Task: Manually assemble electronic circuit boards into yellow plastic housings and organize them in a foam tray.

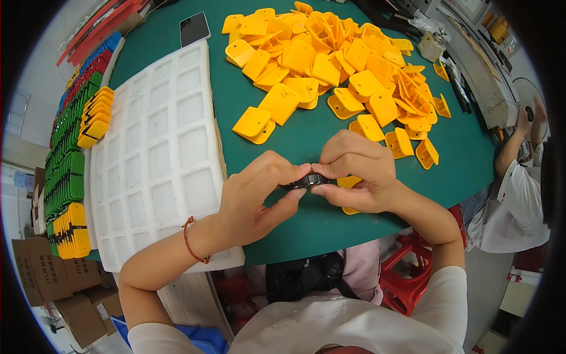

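Note:
Between my two hands, over the near edge of the green tabletop, is a small glossy black part (311, 180). My left hand (259, 189) pinches its left end with thumb and fingertips. My right hand (359, 171) grips its right end the same way. Fingers cover much of it, so its exact kind cannot be made out. A yellow folded plastic piece (349, 206) lies partly hidden behind my right hand. Just beyond my hands a large loose heap of such yellow plastic pieces (321, 65) spreads over the green tabletop (283, 236).
To my left lies a white foam tray (171, 141) with square pockets. Along its outer side stand rows of green pieces (65, 177) and yellow pieces with black parts (71, 230). A phone (194, 29) lies at the back. Another person (519, 200) sits at the right.

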Action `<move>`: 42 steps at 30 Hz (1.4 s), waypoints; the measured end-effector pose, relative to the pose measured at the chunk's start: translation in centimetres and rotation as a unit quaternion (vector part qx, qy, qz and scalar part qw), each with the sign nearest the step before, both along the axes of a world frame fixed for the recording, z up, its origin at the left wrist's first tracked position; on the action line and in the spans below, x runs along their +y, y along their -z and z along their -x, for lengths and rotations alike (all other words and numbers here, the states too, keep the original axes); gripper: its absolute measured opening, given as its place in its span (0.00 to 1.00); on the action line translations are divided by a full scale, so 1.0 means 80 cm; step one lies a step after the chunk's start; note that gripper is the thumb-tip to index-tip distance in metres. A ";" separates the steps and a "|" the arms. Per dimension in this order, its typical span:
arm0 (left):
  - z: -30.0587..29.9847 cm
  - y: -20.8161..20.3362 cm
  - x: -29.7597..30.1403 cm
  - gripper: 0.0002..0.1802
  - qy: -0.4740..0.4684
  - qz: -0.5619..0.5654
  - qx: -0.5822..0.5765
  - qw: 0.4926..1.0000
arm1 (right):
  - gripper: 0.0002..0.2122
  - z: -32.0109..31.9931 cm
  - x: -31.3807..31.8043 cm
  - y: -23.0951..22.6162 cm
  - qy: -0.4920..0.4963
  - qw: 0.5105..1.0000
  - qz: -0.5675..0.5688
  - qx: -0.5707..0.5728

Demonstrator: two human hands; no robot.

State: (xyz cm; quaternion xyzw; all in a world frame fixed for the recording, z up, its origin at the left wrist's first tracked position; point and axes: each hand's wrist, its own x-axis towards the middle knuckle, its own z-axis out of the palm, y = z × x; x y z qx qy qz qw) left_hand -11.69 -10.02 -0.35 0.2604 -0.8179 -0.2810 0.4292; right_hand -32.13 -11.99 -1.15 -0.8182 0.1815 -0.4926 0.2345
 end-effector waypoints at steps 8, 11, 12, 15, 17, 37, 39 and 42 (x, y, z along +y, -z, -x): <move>-0.003 -0.003 -0.001 0.20 0.035 0.025 -0.011 0.999 | 0.09 0.001 0.002 -0.001 -0.036 0.999 -0.026 -0.011; -0.003 -0.004 -0.001 0.21 0.038 0.022 -0.014 0.999 | 0.10 0.001 0.002 0.000 -0.040 0.999 -0.026 -0.008; -0.003 -0.005 -0.001 0.21 0.040 0.023 -0.016 0.999 | 0.10 0.001 0.001 0.001 -0.042 0.999 -0.028 -0.008; -0.004 -0.007 0.000 0.20 0.042 0.020 -0.022 0.999 | 0.10 0.002 0.001 0.002 -0.047 0.998 -0.028 -0.008; -0.004 -0.007 0.000 0.20 0.042 0.017 -0.025 0.999 | 0.10 0.002 0.000 0.001 -0.048 0.998 -0.029 -0.006; 0.001 0.007 -0.008 0.15 0.043 -0.259 0.175 0.949 | 0.20 -0.004 -0.001 -0.003 0.024 0.998 -0.049 0.026; 0.001 0.006 -0.007 0.14 0.044 -0.248 0.169 0.953 | 0.17 -0.001 -0.001 0.002 0.030 0.998 -0.024 0.041; 0.000 0.007 -0.006 0.13 0.047 -0.219 0.155 0.962 | 0.13 0.001 0.000 0.004 0.028 0.999 0.005 0.046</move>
